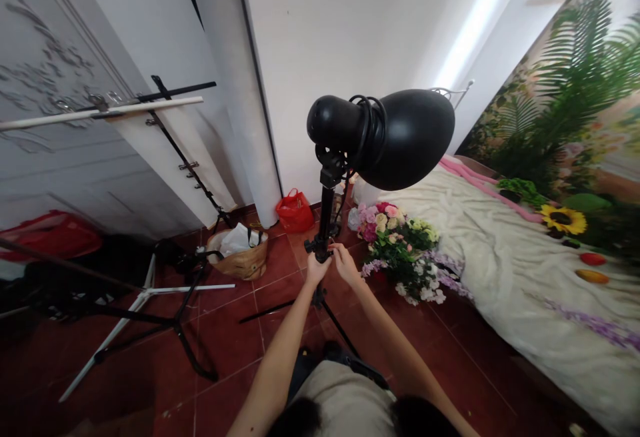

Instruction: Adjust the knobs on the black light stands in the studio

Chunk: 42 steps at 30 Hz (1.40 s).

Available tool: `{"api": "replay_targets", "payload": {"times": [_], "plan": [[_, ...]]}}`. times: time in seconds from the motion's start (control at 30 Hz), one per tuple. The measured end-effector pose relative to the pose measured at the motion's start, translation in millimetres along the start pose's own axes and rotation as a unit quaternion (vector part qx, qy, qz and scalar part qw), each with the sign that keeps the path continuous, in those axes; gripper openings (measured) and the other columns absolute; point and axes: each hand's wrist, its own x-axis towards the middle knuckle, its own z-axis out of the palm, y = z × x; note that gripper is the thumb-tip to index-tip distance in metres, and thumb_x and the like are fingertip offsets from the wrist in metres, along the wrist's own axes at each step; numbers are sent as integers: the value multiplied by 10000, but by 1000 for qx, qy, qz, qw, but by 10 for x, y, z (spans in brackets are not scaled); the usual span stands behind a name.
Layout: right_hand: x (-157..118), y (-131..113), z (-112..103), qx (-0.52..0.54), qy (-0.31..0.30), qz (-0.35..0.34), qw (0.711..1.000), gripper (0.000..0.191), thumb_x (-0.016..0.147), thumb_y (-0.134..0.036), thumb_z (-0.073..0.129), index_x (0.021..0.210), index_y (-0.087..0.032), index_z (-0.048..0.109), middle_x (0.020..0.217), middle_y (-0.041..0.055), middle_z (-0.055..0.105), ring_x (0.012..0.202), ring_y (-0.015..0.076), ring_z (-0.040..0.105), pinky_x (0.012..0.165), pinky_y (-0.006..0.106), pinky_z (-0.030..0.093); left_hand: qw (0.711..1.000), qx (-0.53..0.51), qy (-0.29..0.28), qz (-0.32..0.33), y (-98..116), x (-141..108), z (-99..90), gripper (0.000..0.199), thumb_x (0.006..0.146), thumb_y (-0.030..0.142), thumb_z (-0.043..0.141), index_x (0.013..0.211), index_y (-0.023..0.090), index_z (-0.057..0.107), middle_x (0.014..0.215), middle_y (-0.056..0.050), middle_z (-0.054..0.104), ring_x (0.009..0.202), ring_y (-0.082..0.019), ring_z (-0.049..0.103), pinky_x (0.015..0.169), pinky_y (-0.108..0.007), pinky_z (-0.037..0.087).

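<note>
A black studio lamp (pixel 407 138) with a wide dome shade and a coiled cable round its neck sits on top of a black stand (pixel 327 210). My left hand (pixel 318 266) is wrapped round the stand's pole, just below a knob and collar. Close beside it, my right hand (pixel 344 260) has its fingers pinched together at the collar's right side, near the hanging cable; what they hold is too small to make out. The stand's legs spread over the red tiled floor below my hands.
A woven basket (pixel 244 260) and a red bag (pixel 295 212) stand beyond my hands. Other stands with spread legs (pixel 145 294) are at the left. Flowers (pixel 395 237) lie right of the stand, beside a cloth-covered platform (pixel 505 257).
</note>
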Motion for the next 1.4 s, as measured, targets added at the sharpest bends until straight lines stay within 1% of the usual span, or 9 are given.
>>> {"api": "replay_targets", "payload": {"times": [0.1, 0.27, 0.37, 0.53, 0.67, 0.87, 1.1, 1.27, 1.4], "plan": [[48, 50, 23, 4, -2, 21, 1000, 289, 903, -398, 333, 974, -220, 550, 976, 59, 630, 942, 178, 589, 881, 330, 442, 1000, 9, 4, -5, -12, 2, 9, 165, 619, 216, 673, 755, 127, 647, 753, -74, 686, 731, -187, 637, 724, -325, 514], [148, 171, 34, 73, 61, 167, 981, 291, 759, -428, 533, 954, -212, 543, 703, 8, 618, 669, 172, 608, 635, 286, 497, 1000, 22, 6, 2, 12, -15, 14, 143, 633, 219, 656, 742, 130, 633, 751, -63, 682, 679, -163, 627, 679, -292, 508], [263, 221, 49, 101, 98, 217, 966, 270, 668, -365, 597, 869, -192, 544, 653, 9, 607, 635, 175, 605, 595, 284, 496, 999, 33, 17, 10, 51, -24, 11, 118, 626, 201, 652, 719, 135, 619, 727, -52, 672, 660, -160, 618, 668, -288, 503], [351, 223, 71, 137, 101, 179, 969, 231, 633, -320, 598, 811, -208, 502, 766, 21, 637, 770, 172, 632, 739, 309, 507, 999, 30, 18, 5, 88, -27, 9, 119, 611, 179, 661, 713, 135, 615, 742, -67, 680, 709, -182, 635, 714, -313, 507], [206, 179, 30, 212, 30, 105, 971, 277, 716, -415, 571, 893, -215, 496, 793, 28, 661, 822, 179, 647, 786, 337, 506, 1000, 5, 17, -8, 52, -19, 14, 205, 601, 185, 679, 790, 127, 621, 813, -89, 690, 765, -196, 647, 753, -338, 510], [-32, 115, -11, 209, 1, 95, 973, 383, 784, -494, 523, 1036, -208, 489, 1034, 86, 645, 1010, 201, 607, 819, 344, 504, 1000, -4, 6, -3, 36, -20, 20, 230, 627, 255, 691, 810, 128, 637, 829, -96, 692, 781, -200, 646, 767, -349, 510], [101, 175, 112, 124, 80, 142, 979, 372, 773, -457, 539, 1032, -199, 475, 902, 68, 636, 808, 176, 627, 694, 301, 517, 1000, 1, 20, -11, 102, -38, 17, 223, 592, 266, 718, 746, 134, 625, 767, -76, 688, 751, -199, 644, 752, -347, 516], [380, 172, 68, 72, 29, 240, 968, 220, 730, -312, 584, 886, -169, 525, 866, 60, 631, 729, 148, 606, 633, 264, 496, 1000, -12, 11, -14, 66, -34, 29, 252, 594, 274, 720, 778, 133, 622, 792, -81, 692, 764, -198, 647, 745, -336, 515], [295, 101, -50, 11, 1, 160, 987, 228, 748, -329, 572, 911, -170, 567, 731, 10, 611, 651, 141, 576, 641, 272, 480, 1000, -3, 12, -6, 42, -31, 20, 239, 604, 268, 711, 773, 125, 621, 792, -87, 688, 750, -193, 641, 736, -335, 514]]}}
